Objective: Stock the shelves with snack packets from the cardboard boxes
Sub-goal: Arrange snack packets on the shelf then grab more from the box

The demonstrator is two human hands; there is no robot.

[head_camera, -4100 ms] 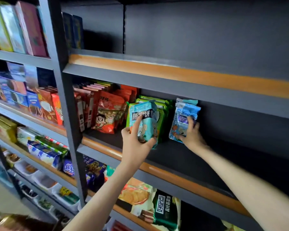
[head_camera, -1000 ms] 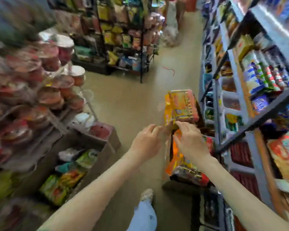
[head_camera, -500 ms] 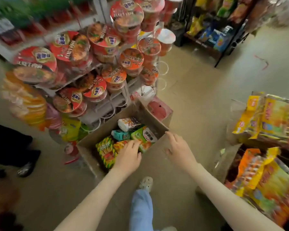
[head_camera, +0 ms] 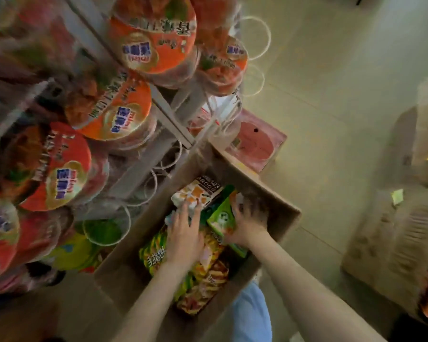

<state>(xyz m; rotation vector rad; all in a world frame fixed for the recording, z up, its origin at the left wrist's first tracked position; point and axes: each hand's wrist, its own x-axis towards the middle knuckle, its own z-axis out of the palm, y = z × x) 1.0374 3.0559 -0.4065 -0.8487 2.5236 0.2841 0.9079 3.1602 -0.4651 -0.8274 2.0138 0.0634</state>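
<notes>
Closest to me, a blue trouser leg (head_camera: pixel 252 314) stands back of the wrists, and both forearms run down into the cardboard box (head_camera: pixel 274 193) on the floor. The left hand (head_camera: pixel 183 235) lies flat on the heap with its fingers spread, grasping nothing. Its fingertips touch a white packet (head_camera: pixel 198 193) just beyond them, and a yellow-green packet (head_camera: pixel 155 255) lies beside its wrist. The right hand (head_camera: pixel 250 218) looks curled round the outer edge of a green packet (head_camera: pixel 221 218), which is tilted up between the two hands, though blur hides the thumb. I'd guess these bags are light, puffy and slick, with brittle contents. Pinching a sealed edge seems safer than squeezing the middle. Beyond the hands, noodle bowls (head_camera: pixel 153 38) sit in a wire rack.
</notes>
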